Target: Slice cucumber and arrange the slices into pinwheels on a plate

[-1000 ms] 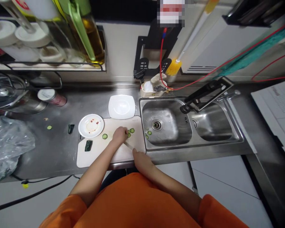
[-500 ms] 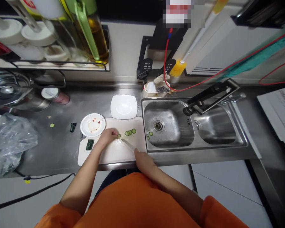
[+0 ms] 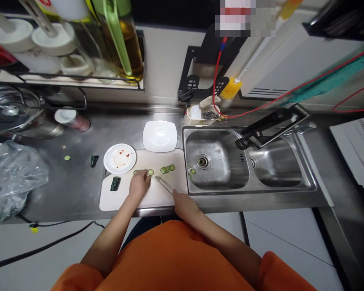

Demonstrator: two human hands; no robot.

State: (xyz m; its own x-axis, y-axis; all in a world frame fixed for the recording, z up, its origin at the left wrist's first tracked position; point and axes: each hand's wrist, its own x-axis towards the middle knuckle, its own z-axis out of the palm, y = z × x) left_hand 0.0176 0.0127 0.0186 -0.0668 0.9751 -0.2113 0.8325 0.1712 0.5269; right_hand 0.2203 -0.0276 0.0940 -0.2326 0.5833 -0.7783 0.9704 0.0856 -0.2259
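Note:
On the white cutting board [image 3: 157, 198], my left hand [image 3: 138, 184] has its fingers curled over a piece of cucumber. The pale cut face of the cucumber [image 3: 151, 172] shows to the right of my fingertips, and a bit of green shows behind the hand; the middle is hidden. My right hand [image 3: 185, 205] grips a knife [image 3: 165, 186] by its handle, its blade slanting up-left with the tip just below the cut face. Overlapping cucumber slices [image 3: 166, 169] lie on the board to the right. A dark green cucumber chunk [image 3: 115, 184] lies at the board's left.
A round white plate [image 3: 109, 163] with red bits overlaps the board's upper left. Behind the board stands a square white plate [image 3: 159, 133]. The double sink [image 3: 215, 190] is on the right, with slices in it. A plastic bag [image 3: 18, 182] lies far left.
My left hand has moved slightly right and its fingers have shifted on the cucumber, whose cut face now shows more. The knife stays close by in my right hand. The view has shifted slightly.

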